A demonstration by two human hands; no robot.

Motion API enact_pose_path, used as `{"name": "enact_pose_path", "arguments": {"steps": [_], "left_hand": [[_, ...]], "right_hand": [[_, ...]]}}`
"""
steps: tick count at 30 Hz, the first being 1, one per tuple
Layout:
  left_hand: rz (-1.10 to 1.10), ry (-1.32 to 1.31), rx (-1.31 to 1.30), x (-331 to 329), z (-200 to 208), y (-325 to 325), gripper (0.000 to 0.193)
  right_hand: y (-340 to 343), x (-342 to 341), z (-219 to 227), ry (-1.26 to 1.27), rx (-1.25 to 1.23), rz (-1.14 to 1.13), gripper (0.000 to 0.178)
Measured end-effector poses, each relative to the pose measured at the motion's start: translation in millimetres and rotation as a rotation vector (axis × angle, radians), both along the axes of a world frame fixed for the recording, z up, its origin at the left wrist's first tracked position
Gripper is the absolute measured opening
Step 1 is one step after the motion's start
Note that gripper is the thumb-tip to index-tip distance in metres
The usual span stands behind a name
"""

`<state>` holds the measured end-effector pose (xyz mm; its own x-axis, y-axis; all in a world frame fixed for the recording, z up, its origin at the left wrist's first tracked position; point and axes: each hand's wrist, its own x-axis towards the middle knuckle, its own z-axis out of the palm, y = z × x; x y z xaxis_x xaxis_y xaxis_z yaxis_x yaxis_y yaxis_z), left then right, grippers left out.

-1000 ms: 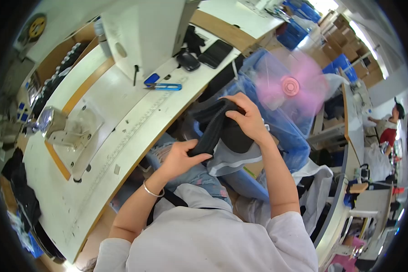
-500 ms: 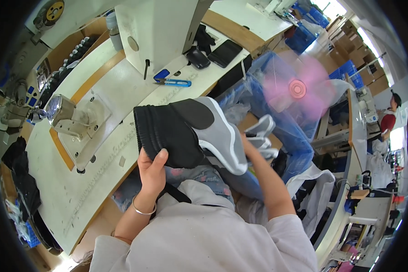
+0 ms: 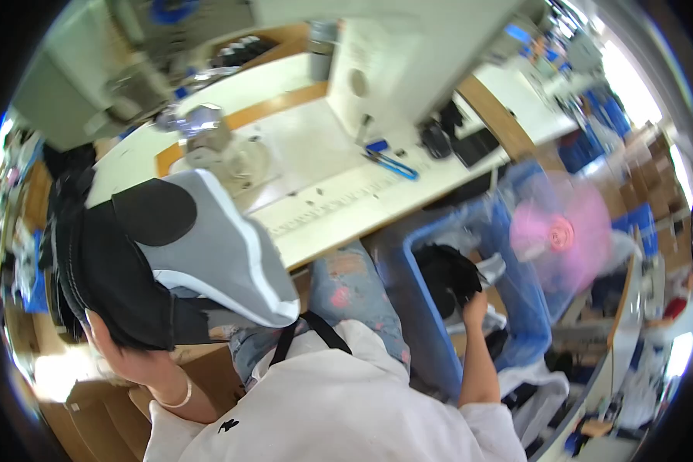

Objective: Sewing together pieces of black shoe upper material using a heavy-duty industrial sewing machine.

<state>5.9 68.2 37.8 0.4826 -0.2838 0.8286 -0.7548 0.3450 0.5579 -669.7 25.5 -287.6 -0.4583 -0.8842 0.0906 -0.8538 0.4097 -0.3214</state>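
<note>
A padded black, grey and white shoe upper (image 3: 208, 254) is held up at the left, its black collar toward the left. My left hand (image 3: 135, 362) grips it by the lower edge of the collar, thumb on the near side and fingers hidden behind. My right hand (image 3: 475, 309) reaches down into a blue plastic bin (image 3: 431, 350) at the right. Its fingers meet a soft black piece (image 3: 445, 279) whose kind is blurred; they seem closed on its edge. Pale grey-white pieces lie beside it in the bin.
A white sewing table (image 3: 323, 219) curves across ahead, with a machine arm and metal post (image 3: 204, 127). Blue thread snips (image 3: 393, 165), a computer mouse (image 3: 436, 142) and a dark phone (image 3: 476, 146) lie on it. A spinning pink fan (image 3: 560, 233) stands beyond the bin.
The shoe upper has swung left and nearer in my left hand. My right hand has moved from behind it down into the bin at the black piece. The view has turned.
</note>
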Motion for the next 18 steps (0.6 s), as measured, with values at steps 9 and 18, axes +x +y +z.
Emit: {"name": "enact_pose_path", "arguments": {"steps": [9, 18], "left_hand": [[0.403, -0.373, 0.684, -15, 13, -29, 0.029], [-0.139, -0.167, 0.672, -58, -4, -60, 0.020]], "right_hand": [[-37, 272, 244, -0.595, -0.325, 0.848, 0.050], [-132, 538, 290, -1.647, 0.258, 0.679, 0.074]]}}
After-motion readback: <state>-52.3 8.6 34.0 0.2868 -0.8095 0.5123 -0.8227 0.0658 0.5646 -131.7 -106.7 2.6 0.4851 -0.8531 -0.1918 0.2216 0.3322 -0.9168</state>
